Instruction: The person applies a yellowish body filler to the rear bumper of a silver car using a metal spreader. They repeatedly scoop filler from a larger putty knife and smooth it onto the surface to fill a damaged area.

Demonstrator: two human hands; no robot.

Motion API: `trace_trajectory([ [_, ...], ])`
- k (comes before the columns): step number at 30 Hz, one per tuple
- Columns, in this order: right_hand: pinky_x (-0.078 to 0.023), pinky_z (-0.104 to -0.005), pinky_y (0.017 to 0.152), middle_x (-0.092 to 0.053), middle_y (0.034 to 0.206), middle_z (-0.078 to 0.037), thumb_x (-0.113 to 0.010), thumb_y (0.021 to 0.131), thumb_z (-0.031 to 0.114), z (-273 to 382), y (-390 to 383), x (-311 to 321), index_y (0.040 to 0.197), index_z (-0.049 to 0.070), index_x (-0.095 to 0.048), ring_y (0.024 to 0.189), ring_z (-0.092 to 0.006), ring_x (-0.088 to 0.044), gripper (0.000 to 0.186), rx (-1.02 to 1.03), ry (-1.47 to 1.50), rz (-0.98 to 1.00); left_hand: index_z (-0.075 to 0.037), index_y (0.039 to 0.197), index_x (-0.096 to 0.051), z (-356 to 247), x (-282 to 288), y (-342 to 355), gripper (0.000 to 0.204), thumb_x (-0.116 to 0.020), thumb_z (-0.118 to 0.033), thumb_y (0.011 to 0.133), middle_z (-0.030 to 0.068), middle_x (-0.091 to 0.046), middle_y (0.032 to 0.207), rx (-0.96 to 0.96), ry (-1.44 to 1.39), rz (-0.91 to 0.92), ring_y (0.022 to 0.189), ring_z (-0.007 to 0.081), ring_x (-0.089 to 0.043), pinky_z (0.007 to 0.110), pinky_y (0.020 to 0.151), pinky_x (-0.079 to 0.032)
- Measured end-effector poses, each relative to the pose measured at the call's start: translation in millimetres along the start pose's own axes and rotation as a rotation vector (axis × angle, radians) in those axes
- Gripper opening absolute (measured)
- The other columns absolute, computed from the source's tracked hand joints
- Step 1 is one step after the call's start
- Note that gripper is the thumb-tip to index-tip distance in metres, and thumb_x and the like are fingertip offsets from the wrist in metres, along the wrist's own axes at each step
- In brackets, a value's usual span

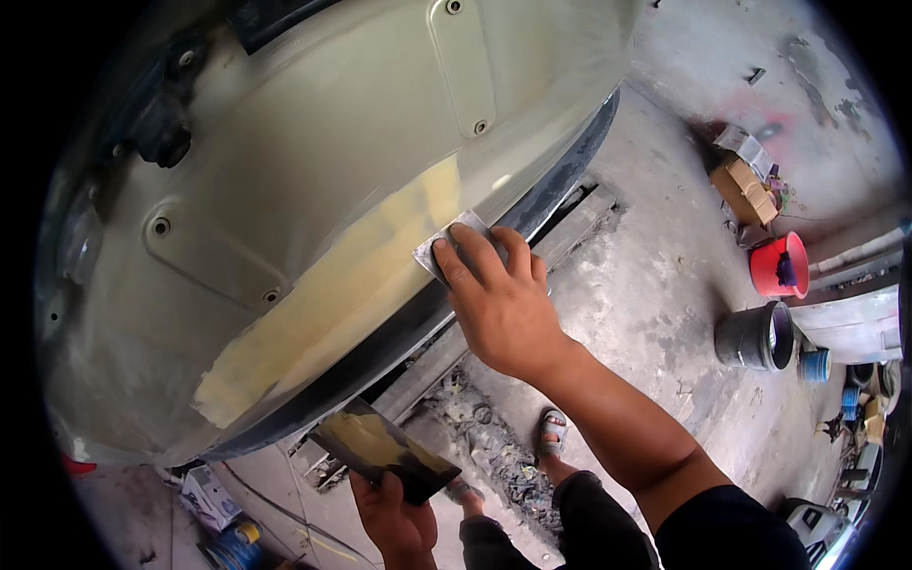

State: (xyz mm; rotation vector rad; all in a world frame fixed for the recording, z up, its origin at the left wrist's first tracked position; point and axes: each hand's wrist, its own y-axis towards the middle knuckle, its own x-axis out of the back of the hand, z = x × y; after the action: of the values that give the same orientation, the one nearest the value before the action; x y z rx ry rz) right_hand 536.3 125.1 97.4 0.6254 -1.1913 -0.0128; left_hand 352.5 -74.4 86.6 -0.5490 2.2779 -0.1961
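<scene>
A curved pale beige vehicle panel [361, 104] fills the upper left, with a long band of pale yellow putty [313, 313] along its lower part, above a dark lower edge [375, 351]. My right hand [499, 294] grips a flat, rectangular metal spreader [426, 255], its fingertips pressed on it at the right part of the putty band. Below the panel, my left hand [394, 518] holds a dark flat board [418, 484] smeared with yellowish putty, thumb on top and the other fingers mostly hidden behind it.
My sandaled feet [553, 429] are on a stained concrete floor [646, 285] beside a debris-filled trench [494, 446]. Along the right wall are cardboard boxes [744, 190], a red bucket [769, 266] and a black bucket [743, 337]. A cable [285, 508] and cans [228, 551] lie lower left.
</scene>
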Motion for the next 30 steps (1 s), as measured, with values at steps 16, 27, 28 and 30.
trace_trajectory([
  [16, -0.049, -0.0446, 0.103, -0.054, 0.136, -0.02, -0.07, 0.091, 0.007, 80, -127, 100, 0.136, 0.002, -0.063, 0.127, -0.0406, -0.054, 0.046, -0.03, 0.695, 0.326, -0.006, 0.153, -0.041, -87, 0, -32, 0.054, -0.05, 0.002, 0.1, 0.0114, -0.053, 0.148, -0.037, 0.004, 0.164, 0.135, 0.0252, -0.054, 0.047, 0.116, -0.042],
  [27, -0.049, -0.0506, 0.099, -0.057, 0.132, -0.011, -0.078, 0.082, 0.016, 207, -110, 146, 0.125, 0.011, -0.071, 0.126, -0.0394, -0.054, 0.045, 0.041, 0.399, 0.13, -0.002, 0.15, -0.04, -140, 19, -59, 0.05, -0.052, -0.001, 0.101, 0.0133, -0.053, 0.144, -0.118, 0.208, 0.204, 0.13, 0.0221, -0.054, 0.042, 0.113, -0.042],
  [28, -0.049, -0.0509, 0.098, -0.057, 0.132, -0.011, -0.077, 0.082, 0.017, 215, -112, 147, 0.125, 0.011, -0.071, 0.127, -0.0392, -0.054, 0.044, 0.064, 0.352, 0.138, -0.001, 0.15, -0.04, -144, 21, -60, 0.05, -0.052, -0.001, 0.101, 0.0136, -0.054, 0.143, -0.113, 0.23, 0.206, 0.129, 0.0213, -0.054, 0.041, 0.112, -0.043],
  [30, -0.048, -0.052, 0.097, -0.056, 0.134, -0.01, -0.074, 0.082, 0.018, 225, -120, 146, 0.123, 0.012, -0.072, 0.129, -0.039, -0.052, 0.042, 0.096, 0.32, 0.163, 0.001, 0.149, -0.04, -149, 25, -63, 0.049, -0.053, -0.001, 0.101, 0.0137, -0.055, 0.141, -0.155, 0.292, 0.207, 0.126, 0.0204, -0.055, 0.04, 0.111, -0.043],
])
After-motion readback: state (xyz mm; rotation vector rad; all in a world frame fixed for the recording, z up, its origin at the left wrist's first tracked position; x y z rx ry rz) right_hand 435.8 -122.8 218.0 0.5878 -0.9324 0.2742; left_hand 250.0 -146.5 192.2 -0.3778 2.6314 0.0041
